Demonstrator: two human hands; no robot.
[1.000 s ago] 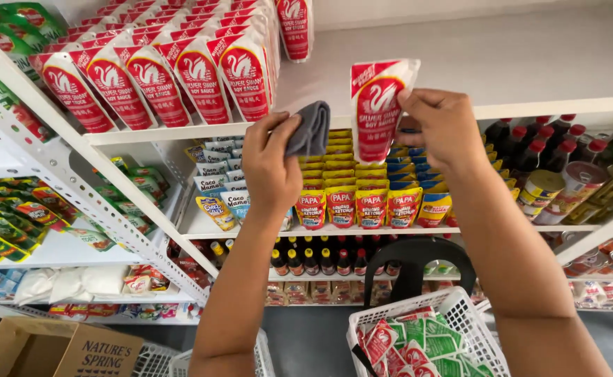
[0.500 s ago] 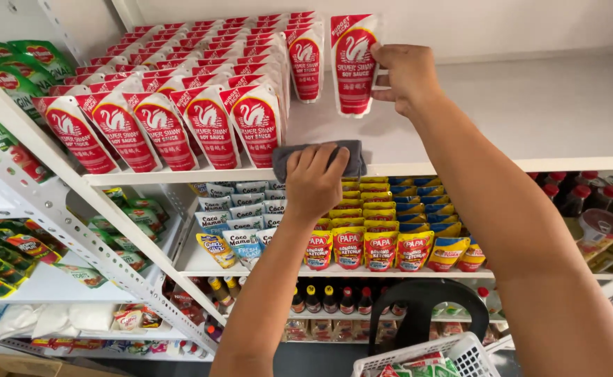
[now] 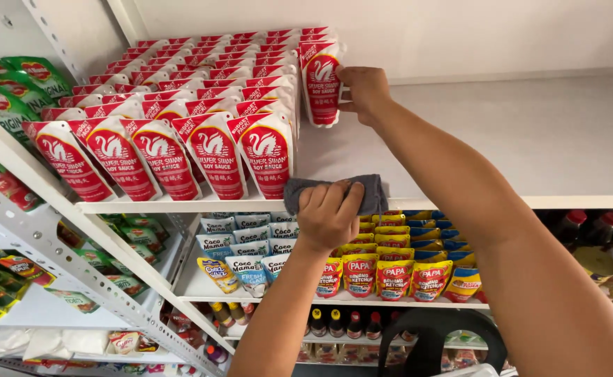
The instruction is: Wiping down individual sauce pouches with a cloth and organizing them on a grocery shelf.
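On the top white shelf (image 3: 530, 139), a red and white sauce pouch (image 3: 322, 82) is being held upright at the back, pinched at its right edge by the closed fingers of the right hand (image 3: 363, 92). It is being kept just beside the rows of matching pouches (image 3: 180, 119) filling the shelf's left half. At the shelf's front edge, a grey cloth (image 3: 334, 194) is being pressed down and gripped by the curled left hand (image 3: 329, 216). Yellow pouches (image 3: 383, 269) are being displayed on the shelf below.
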